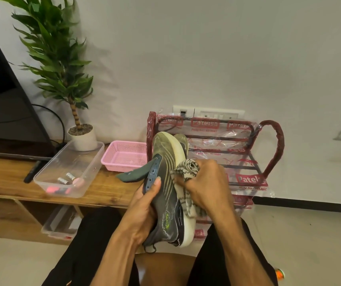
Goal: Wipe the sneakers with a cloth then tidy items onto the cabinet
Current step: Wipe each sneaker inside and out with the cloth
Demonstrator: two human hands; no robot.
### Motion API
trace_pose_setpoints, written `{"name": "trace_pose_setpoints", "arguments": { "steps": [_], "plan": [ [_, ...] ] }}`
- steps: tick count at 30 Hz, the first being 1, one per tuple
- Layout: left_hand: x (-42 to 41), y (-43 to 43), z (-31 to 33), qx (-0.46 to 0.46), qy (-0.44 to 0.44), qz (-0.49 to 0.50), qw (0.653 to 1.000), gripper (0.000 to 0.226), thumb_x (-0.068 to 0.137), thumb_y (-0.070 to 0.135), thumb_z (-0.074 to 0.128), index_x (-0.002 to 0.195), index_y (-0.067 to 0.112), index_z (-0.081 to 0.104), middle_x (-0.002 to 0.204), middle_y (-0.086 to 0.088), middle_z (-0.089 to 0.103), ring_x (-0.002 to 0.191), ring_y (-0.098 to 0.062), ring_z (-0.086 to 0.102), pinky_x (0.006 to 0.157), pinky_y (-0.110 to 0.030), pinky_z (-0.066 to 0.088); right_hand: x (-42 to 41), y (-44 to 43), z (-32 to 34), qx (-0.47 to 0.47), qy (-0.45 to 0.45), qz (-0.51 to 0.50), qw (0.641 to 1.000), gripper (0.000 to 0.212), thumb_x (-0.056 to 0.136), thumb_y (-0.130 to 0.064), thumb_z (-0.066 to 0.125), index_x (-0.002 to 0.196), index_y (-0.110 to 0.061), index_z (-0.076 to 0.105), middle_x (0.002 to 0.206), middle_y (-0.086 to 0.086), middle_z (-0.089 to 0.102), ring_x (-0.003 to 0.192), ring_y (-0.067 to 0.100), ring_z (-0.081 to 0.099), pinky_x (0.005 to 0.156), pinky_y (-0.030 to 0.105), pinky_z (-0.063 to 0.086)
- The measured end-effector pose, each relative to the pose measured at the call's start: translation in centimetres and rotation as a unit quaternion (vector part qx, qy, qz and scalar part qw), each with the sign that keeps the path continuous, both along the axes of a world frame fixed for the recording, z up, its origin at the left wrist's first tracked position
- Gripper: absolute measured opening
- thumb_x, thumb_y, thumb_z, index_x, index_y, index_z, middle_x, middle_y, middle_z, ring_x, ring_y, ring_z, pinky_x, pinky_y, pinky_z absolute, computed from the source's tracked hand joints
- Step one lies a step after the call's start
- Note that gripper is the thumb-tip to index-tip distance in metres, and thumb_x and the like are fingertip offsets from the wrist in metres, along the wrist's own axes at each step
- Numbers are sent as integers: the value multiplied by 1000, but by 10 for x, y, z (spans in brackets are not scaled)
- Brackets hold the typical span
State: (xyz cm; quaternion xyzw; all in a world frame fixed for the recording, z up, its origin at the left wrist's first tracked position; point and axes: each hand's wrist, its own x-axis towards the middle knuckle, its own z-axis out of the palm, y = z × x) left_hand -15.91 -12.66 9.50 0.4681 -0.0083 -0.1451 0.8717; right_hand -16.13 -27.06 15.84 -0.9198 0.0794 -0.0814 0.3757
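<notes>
The left hand [145,205] grips a grey sneaker with yellow-green stripes and a thick white sole [170,195] by its upper. The thumb is curled over the blue eyelet strip, and the shoe is held toe-up above the person's lap. The right hand [206,182] is bunched round a black-and-white patterned cloth [188,168] and presses it against the edge of the white sole. A dark green flap [129,175] juts out of the shoe's opening to the left; whether it is the tongue or an insole I cannot tell.

Just behind the sneaker stands a metal shoe rack wrapped in clear plastic with red printing [248,153], against the white wall. To the left is a low wooden cabinet [107,190]. Its tabletop carries a clear plastic container [91,159] with two batteries [67,178] and some pink items inside. Just beside that container is an empty pink plastic basket [124,155]. Behind the container stands a leafy green plant in a white pot [83,139]. A black television [0,100] stands at the far left, with a black remote [32,171] lying beside the container.
</notes>
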Motion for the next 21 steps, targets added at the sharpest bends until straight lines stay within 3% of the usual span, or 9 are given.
{"name": "trace_pose_setpoints", "arguments": {
  "steps": [2,5,10,13,19,21],
  "plan": [
    [1,-1,0,14,-7,-4,1000,38,87,22,58,123,9,62,112,-16,72,98,-27,71,81,-36,59,15,-2,-2,-25,-37,-37,998,16,87,-25,76,79,-24,63,62,-5,62,46,5,53,41,16,36],
    [3,-4,0,27,-10,6,1000,36,88,23,58,121,10,63,111,-15,73,97,-26,71,83,-37,58,36,-4,-3,-44,-49,-66,996,12,85,-15,76,81,-17,65,59,-3,60,42,6,49,38,13,30],
    [9,-7,5,37,2,56,998,42,90,32,56,127,14,61,117,-13,71,109,-29,67,98,-46,50,22,-2,11,6,39,4,999,23,82,-26,80,78,-12,63,65,0,66,43,6,50,38,17,33],
    [17,-3,6,25,24,101,994,40,96,32,54,131,13,57,119,-14,70,111,-31,66,103,-52,47,-9,3,15,35,108,73,991,22,79,-28,81,79,-13,66,70,0,70,52,8,60,46,22,42],
    [18,-6,10,19,20,129,991,35,98,28,53,130,15,58,116,-11,72,109,-28,68,100,-49,49,-7,12,11,40,-6,5,999,18,82,-27,80,78,-14,68,68,-2,70,59,12,67,53,29,56],
    [20,-5,13,34,6,143,989,31,99,27,53,127,16,60,112,-8,74,105,-25,70,97,-45,51,-5,13,11,66,-5,28,997,20,80,-30,82,79,-15,68,69,-2,71,61,15,68,57,34,58]
  ]
}}
